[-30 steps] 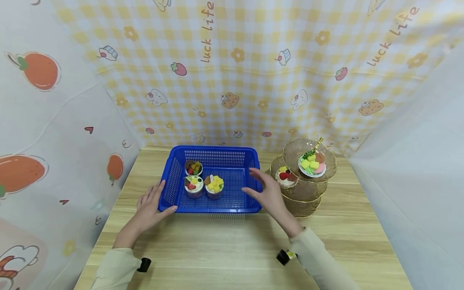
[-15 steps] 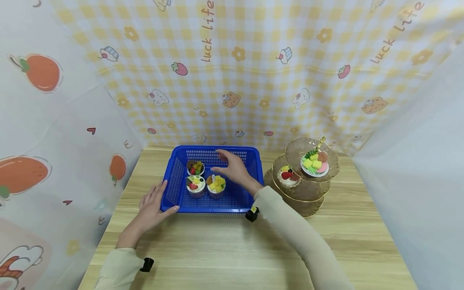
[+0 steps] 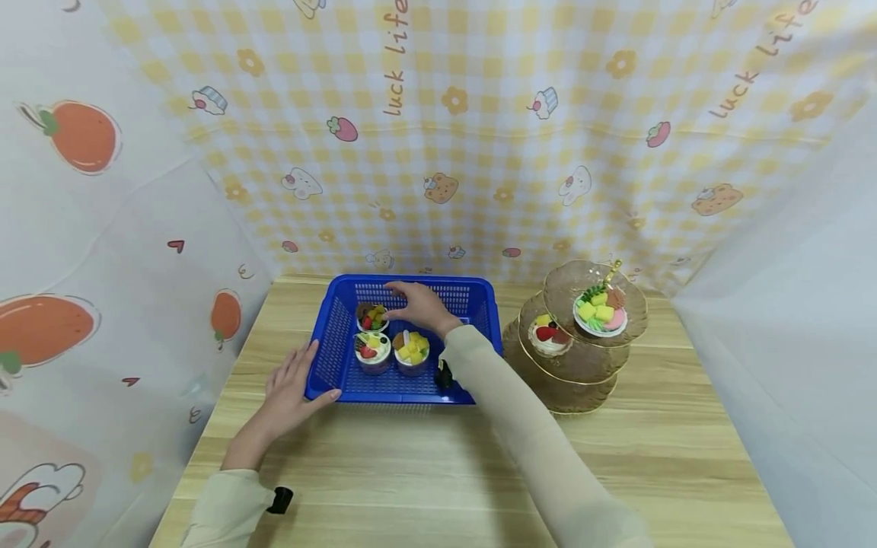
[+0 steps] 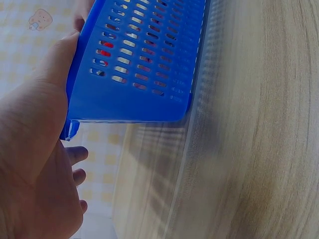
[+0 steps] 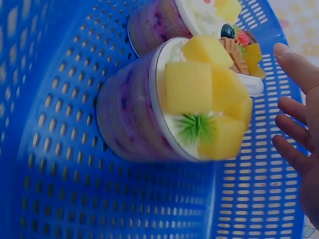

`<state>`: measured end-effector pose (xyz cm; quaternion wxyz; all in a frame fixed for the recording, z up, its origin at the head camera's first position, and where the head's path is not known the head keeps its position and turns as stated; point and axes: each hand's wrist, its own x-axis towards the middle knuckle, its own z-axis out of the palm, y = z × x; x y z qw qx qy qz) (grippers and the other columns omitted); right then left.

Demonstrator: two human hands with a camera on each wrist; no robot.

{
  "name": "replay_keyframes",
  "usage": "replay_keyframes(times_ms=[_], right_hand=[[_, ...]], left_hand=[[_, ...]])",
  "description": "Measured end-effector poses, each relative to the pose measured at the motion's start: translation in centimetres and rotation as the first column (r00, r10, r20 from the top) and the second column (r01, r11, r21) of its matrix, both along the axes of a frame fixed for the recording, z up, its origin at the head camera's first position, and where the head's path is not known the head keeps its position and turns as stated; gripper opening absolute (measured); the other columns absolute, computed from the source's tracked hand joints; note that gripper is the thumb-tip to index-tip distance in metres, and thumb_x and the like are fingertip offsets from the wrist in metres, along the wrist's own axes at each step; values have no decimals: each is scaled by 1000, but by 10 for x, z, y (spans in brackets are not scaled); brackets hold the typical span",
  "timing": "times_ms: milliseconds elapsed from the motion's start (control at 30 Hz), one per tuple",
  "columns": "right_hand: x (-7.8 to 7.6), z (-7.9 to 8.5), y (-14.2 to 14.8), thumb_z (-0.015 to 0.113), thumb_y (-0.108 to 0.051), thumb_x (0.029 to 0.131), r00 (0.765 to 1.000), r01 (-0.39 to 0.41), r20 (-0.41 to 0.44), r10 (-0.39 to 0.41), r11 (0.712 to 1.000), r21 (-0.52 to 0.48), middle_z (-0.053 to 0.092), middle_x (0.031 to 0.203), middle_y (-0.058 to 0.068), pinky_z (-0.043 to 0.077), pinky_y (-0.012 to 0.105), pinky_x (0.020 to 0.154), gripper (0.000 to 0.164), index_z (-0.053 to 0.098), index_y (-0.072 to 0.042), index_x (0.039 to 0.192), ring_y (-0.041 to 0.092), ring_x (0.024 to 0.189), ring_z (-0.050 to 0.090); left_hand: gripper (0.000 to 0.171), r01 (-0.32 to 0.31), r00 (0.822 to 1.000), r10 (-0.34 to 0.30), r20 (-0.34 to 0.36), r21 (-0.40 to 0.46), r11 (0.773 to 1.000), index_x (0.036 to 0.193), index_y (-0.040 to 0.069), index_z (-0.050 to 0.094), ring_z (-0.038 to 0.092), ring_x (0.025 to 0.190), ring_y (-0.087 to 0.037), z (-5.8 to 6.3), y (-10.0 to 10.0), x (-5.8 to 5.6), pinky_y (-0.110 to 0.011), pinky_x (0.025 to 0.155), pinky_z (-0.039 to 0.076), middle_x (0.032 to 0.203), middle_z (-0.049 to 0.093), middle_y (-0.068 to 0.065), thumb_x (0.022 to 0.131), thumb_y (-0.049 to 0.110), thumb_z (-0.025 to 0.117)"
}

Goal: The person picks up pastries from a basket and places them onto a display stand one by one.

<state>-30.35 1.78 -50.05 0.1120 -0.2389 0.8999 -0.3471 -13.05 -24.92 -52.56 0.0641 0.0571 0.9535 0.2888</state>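
My left hand rests on the front left corner of a blue plastic basket, thumb along the front rim and fingers at the left side. Three dessert cups stand upright inside: a chocolate-and-fruit one at the back, a cream-and-strawberry one in front of it, and one topped with yellow cubes to their right. Over the basket, my right hand has thumb and fingers spread just right of the back cup, holding nothing. In the right wrist view its fingertips are apart from the yellow-cube cup.
A tiered amber stand with gold edges is right of the basket. A fruit-topped dessert sits on its top tier, and a strawberry one lower down. A patterned curtain hangs behind the wooden table.
My right hand has moved left from beside the stand, across the basket, to the back left cup. My left hand has stayed on the basket's corner.
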Motion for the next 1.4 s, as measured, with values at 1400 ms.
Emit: replay_keyframes(times_ms=[1400], right_hand=[[-1,-31,-25,78,-38,84,988,45,138,-64,990,131,59,143,1,49,39,107,65,54,-21,143,20,130,57]], left_hand=[[106,-18,1000,18,-13,1,1000,161,19,2,4,150,-50,-2,4,0,-74,115,1,165,11,-24,87,58,66]])
